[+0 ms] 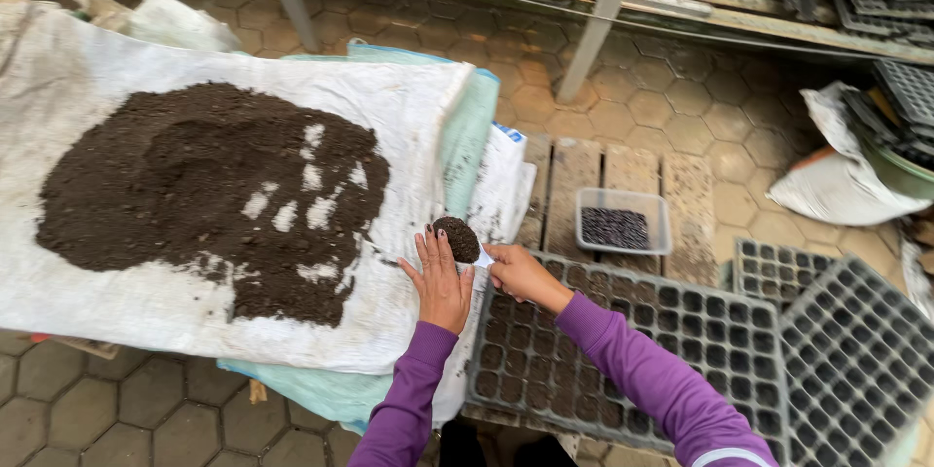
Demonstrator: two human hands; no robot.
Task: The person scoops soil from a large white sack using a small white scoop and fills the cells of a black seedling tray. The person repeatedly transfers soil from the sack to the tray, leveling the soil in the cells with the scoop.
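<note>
Soil fills a small white scoop (465,243) to a dark heaped mound, and the scoop sits between the two hands, just above the near edge of the white sack. The right hand (519,275) is closed around the scoop's handle, holding it level, which looks like the reason the heap stays on. The left hand (440,280) is spread flat with fingers open, gripping nothing, its fingertips against the side of the scoop as if to steady the load or catch spill. Directly under and in front of the right hand lies a black seedling tray (632,350) with many small square cells, close enough that the scoop need only travel a short way. To the left of the hands, one broad pile of dark soil (195,195) is spread on the white woven sack (97,78), with pale gaps where the sack shows through; a light blue sheet (467,126) lies beneath the sack. Beyond the right hand, one clear rectangular tub (623,220) of dark grains rests on a wooden pallet (584,170). Further right, two more black cell trays (846,341) lean on one another, so three lie near the hands, with others stacked at the far right edge. One white bag (837,185) slumps on the hexagon-paved floor (671,107).
</note>
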